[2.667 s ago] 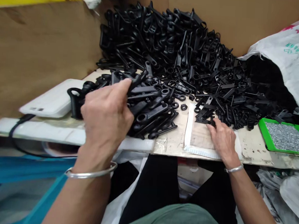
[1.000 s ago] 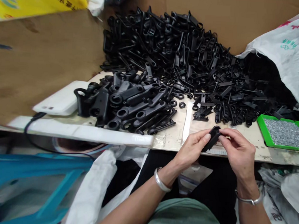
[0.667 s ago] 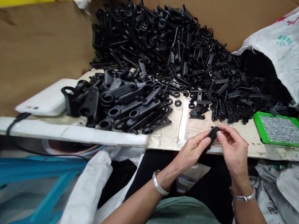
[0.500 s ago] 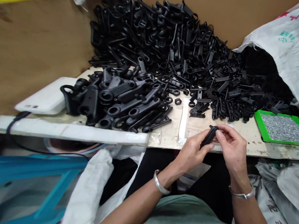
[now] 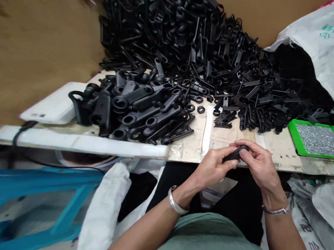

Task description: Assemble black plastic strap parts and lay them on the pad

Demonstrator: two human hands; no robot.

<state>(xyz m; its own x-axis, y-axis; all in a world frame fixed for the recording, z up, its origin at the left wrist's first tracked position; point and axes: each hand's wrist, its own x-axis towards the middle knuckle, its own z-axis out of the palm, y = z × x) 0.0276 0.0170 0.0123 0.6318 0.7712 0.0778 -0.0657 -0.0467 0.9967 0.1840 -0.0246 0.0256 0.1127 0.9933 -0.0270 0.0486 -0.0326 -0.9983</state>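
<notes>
Just over the table's front edge, a black plastic handle-shaped part (image 5: 234, 155) is held between both hands. My left hand (image 5: 216, 162) is closed round its lower left end. The fingers and thumb of my right hand (image 5: 256, 160) pinch its upper right end. Part of the piece is hidden by the fingers. Left of the hands lies a group of similar black plastic parts with round holes (image 5: 139, 113). Beyond the hands are smaller black strips and clips (image 5: 252, 93) in a loose heap.
A big pile of black parts (image 5: 167, 33) rises against the cardboard. At the right sits a green tray (image 5: 294, 137) of small metal pieces, near a white sack (image 5: 327, 41). On the left are a white box (image 5: 52, 103) with a cable and a blue stool (image 5: 64, 209).
The black part has turned from steep to a flatter slant, with both hands still on it. The whole view has shifted slightly.
</notes>
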